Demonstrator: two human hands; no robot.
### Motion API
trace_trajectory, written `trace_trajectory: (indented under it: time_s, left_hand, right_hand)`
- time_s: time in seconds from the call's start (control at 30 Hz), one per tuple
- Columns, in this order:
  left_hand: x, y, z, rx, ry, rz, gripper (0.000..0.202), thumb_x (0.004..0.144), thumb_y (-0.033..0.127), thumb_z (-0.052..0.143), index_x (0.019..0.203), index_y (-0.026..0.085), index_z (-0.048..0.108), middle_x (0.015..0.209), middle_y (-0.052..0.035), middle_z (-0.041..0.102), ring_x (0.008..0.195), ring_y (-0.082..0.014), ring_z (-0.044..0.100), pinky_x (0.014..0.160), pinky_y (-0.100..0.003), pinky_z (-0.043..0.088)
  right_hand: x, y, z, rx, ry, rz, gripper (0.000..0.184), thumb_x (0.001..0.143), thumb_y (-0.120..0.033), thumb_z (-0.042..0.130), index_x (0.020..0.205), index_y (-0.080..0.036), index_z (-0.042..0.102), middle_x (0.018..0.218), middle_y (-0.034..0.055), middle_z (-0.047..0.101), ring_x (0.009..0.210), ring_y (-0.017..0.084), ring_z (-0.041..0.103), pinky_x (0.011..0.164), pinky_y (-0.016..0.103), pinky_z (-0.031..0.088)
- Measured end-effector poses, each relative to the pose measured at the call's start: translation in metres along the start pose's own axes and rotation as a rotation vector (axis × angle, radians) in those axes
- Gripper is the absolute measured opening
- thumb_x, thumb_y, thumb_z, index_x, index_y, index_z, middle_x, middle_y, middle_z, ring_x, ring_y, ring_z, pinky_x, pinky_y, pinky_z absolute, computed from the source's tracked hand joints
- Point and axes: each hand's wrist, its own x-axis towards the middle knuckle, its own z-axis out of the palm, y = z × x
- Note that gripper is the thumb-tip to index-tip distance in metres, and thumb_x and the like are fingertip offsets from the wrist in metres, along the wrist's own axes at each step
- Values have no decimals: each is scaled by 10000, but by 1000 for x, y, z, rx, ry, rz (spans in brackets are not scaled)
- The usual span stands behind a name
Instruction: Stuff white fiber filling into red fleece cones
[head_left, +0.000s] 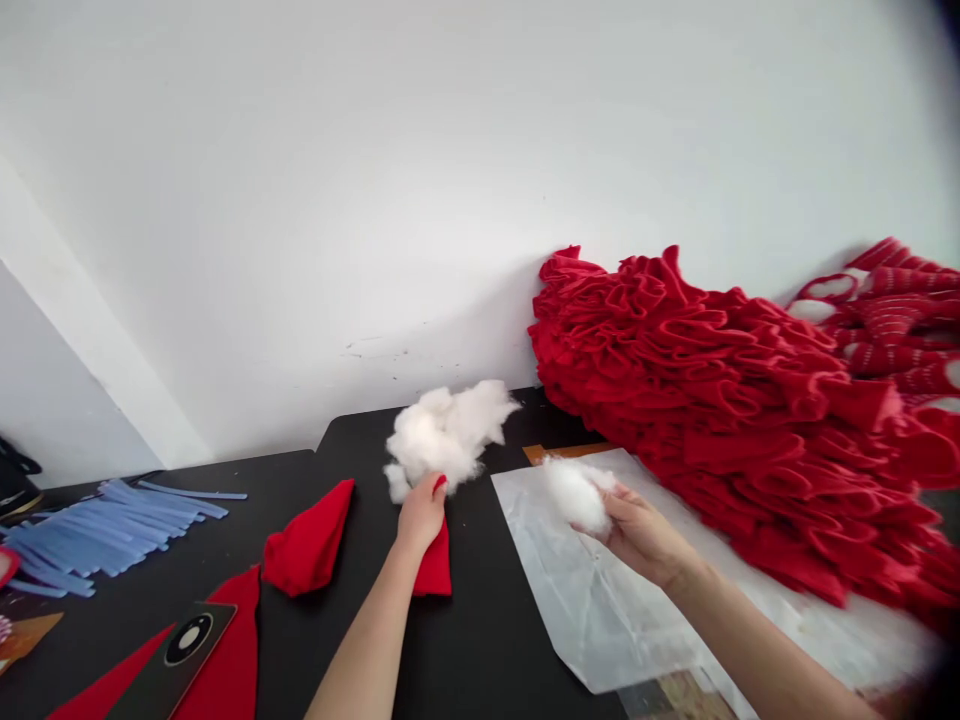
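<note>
Bright, even light fills the view, leaving the wall [300, 170] pale, with a soft shadow beside the red cloth pile [712, 420]. The white stuffing [446, 430] looks washed out, the plastic sheet [592, 600] shines dully, and the bowed edges darken, with blur at lower right.

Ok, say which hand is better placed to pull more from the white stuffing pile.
Left, probably: the left hand touches the white stuffing pile, while the right hand sits farther off, holding a smaller wad.
</note>
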Motion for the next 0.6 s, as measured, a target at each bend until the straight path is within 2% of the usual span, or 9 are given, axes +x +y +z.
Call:
trace_trajectory:
  time_s: [0.07, 0.13, 0.2, 0.27, 0.37, 0.47, 0.53, 0.6]
  left_hand:
    - [-14, 13, 2, -74, 2, -9, 149, 663, 273, 740, 758, 214, 642, 684, -26, 656, 576, -187, 611, 585, -281, 478]
    - [-32, 27, 3, -167, 17, -15, 265, 715, 380, 700, 903, 205, 633, 798, -59, 689, 603, -191, 637, 570, -287, 490]
    - [-52, 41, 2, -270, 48, -22, 339, 757, 445, 649, 1002, 219, 587, 846, -63, 696, 665, -205, 666, 604, -310, 514]
    - [-70, 51, 3, -364, 89, -34, 345, 778, 455, 627, 1027, 227, 553, 843, -56, 696, 710, -218, 682, 662, -350, 534]
    - [-93, 57, 7, -478, 146, -71, 312, 788, 412, 634, 1017, 219, 547, 873, -71, 699, 749, -240, 693, 710, -403, 543]
    - [-111, 52, 17, -587, 204, -108, 235, 809, 369, 621, 976, 219, 551, 903, -69, 697, 787, -242, 695, 743, -416, 544]
    - [-122, 46, 26, -668, 254, -122, 156, 847, 358, 572, 923, 225, 545, 921, -48, 694, 840, -219, 690, 792, -392, 536]
    - [-133, 41, 35, -737, 292, -134, 142, 884, 359, 510, 869, 222, 542, 942, -40, 691, 893, -197, 678, 840, -365, 524]
  right_hand:
    - [-25, -9, -12, 79, 40, 105, 332, 594, -380, 796, 860, -217, 681, 833, 41, 693, 684, 174, 630, 617, 316, 554]
    - [-54, -7, -12, 84, 44, 155, 321, 626, -353, 797, 892, -218, 679, 780, 28, 690, 648, 154, 619, 591, 264, 535]
    - [-84, 4, -2, 115, 36, 176, 328, 649, -359, 790, 922, -224, 669, 736, 11, 685, 599, 133, 604, 548, 219, 501]
    - [-111, 17, 13, 154, 30, 177, 341, 662, -398, 775, 929, -221, 660, 716, 4, 679, 577, 130, 595, 530, 211, 480]
    - [-139, 35, 34, 122, 78, 112, 346, 694, -451, 730, 911, -199, 637, 749, 24, 683, 632, 164, 612, 576, 244, 493]
    - [-149, 50, 51, 28, 165, 26, 319, 733, -469, 679, 879, -199, 592, 703, 19, 667, 587, 170, 598, 522, 244, 479]
    - [-150, 61, 63, -74, 184, -53, 270, 766, -433, 647, 880, -198, 580, 667, 16, 658, 544, 166, 593, 473, 233, 473]
    - [-151, 74, 75, -216, 183, -220, 182, 776, -327, 628, 894, -190, 605, 771, 53, 697, 649, 195, 655, 549, 254, 540]
